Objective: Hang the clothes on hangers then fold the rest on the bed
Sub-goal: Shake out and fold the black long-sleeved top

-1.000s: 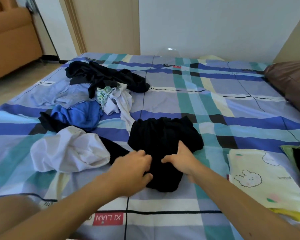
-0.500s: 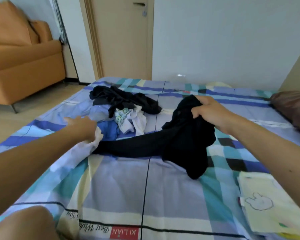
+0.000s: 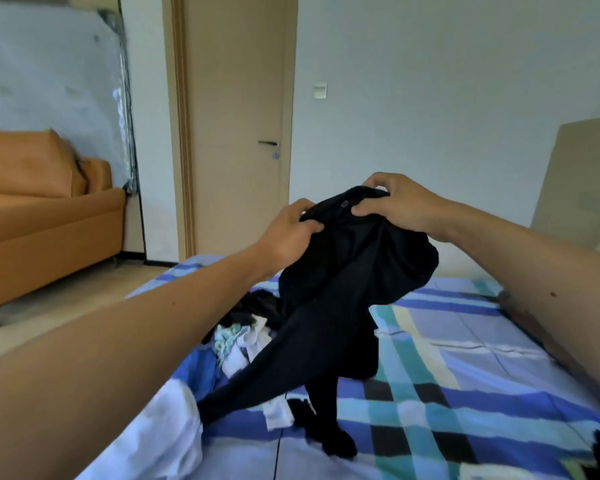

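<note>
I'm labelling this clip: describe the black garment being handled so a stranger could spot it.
Above the plaid bed, the left hand and right hand grip one black garment by its top. Unlike the black clothes lying in the pile, it hangs, legs trailing down.

Home bedroom: plaid bed [image 3: 465, 348], sofa [image 3: 45, 216], door [image 3: 236, 126].

Both bare forearms extend forward, converging. Left hand [image 3: 288, 233]: fingers curled, gripping the top edge of the black garment [image 3: 354, 271]. Right hand [image 3: 395, 206]: slightly higher, thumb and fingers pinching the same edge. Fingertips partly buried in cloth, so exact grip unclear.
</note>
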